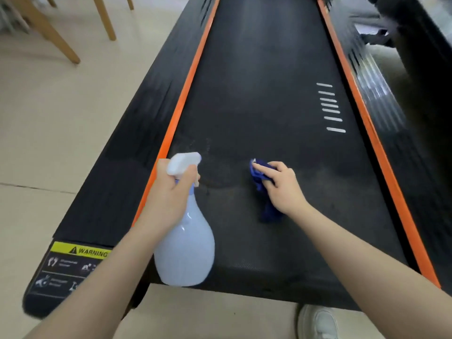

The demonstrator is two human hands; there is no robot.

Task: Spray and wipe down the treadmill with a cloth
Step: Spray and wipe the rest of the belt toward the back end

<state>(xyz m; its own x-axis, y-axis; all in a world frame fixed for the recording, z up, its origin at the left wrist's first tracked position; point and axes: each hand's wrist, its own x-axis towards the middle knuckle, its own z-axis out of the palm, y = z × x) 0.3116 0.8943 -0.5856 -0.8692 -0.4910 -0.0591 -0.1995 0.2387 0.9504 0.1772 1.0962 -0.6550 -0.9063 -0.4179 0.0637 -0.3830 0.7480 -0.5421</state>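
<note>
The neck of a pale spray bottle [184,243] is wrapped by the curled fingers of the left hand [168,192], held above the treadmill [256,94] belt's near end. A blue cloth [263,184] (bunched) is pinched by the right hand [281,187] against the belt, right of the bottle.

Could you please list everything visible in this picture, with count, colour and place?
treadmill belt: one, black, centre, running away from the camera
side strips: two, orange, along each belt edge
white dashes: seven, on the belt, right side
warning label: one, yellow and black, near left corner of the treadmill
spray bottle: one, pale blue with white trigger head, over the belt's near left part
cloth: one, dark blue, on the belt
chair legs: several, wooden, far left on the floor
floor: beige tiles, left
shoe: one, white, bottom right
left hand: grips the bottle's neck
right hand: holds the cloth
</note>
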